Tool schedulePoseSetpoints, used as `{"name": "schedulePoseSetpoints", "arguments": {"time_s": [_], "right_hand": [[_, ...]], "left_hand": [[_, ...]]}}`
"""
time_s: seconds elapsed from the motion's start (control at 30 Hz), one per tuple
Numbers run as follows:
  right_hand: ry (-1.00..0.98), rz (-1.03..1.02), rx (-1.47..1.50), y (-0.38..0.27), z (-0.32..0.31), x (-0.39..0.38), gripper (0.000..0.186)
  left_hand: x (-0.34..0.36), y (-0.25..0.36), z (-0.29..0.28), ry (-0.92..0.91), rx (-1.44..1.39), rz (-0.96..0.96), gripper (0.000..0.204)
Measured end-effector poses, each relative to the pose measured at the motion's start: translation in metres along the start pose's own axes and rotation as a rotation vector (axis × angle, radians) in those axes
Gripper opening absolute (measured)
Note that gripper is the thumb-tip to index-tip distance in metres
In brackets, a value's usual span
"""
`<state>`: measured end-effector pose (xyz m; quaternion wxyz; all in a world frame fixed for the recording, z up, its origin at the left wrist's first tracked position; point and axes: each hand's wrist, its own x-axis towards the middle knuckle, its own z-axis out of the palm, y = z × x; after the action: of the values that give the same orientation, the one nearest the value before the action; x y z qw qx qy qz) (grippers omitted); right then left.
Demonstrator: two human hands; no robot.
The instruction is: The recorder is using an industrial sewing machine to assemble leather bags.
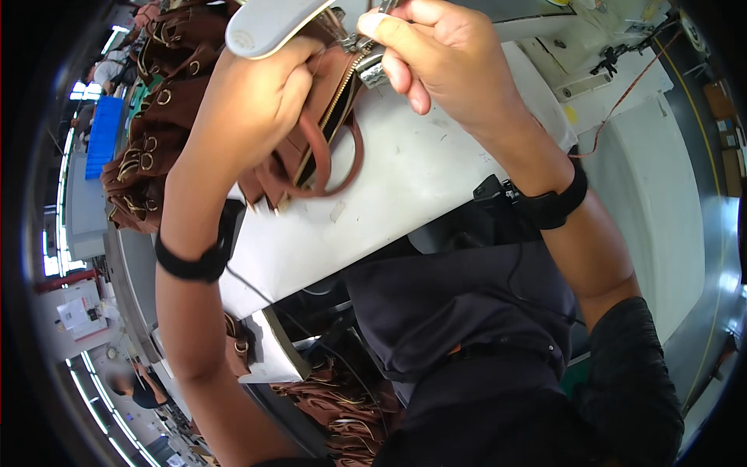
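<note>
A brown handbag (pixel 266 180) with two rolled handles and a brass-toothed zipper (pixel 340 95) lies on the white worktop, its zipper opening parted. My left hand (pixel 268 97) is closed on the bag's upper side; its fingertips are partly hidden. Above that hand is the pale grey head of a sewing machine (pixel 272 27), and the bag's far end reaches its metal parts (pixel 342 31). Beside them, my right hand (pixel 447 47) pinches a small dark metal piece (pixel 387 6) between thumb and forefinger. A shiny metal cylinder (pixel 373 71) sits just below its fingers.
Several brown bags (pixel 156 132) are heaped at the left, with more brown pieces (pixel 334 412) below the worktop (pixel 405 171). A red cord (pixel 622 97) hangs at the right. A cable (pixel 257 288) runs from my left wristband. People work at the far left.
</note>
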<state>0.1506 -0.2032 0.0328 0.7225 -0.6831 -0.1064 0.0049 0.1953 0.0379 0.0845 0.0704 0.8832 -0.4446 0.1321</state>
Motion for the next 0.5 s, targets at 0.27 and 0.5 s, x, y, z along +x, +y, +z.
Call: {"name": "schedulePoseSetpoints", "arguments": {"time_s": [0.27,0.5], "right_hand": [[0.088,-0.151,0.124,0.016,0.015,0.006,0.029],[0.11,-0.239,0.026,0.022,0.011,0.003,0.021]], "left_hand": [[-0.023,0.053,-0.009,-0.031,-0.064,-0.361,0.027],[-0.017,0.039,0.001,-0.035,-0.532,-0.571,0.035]]}}
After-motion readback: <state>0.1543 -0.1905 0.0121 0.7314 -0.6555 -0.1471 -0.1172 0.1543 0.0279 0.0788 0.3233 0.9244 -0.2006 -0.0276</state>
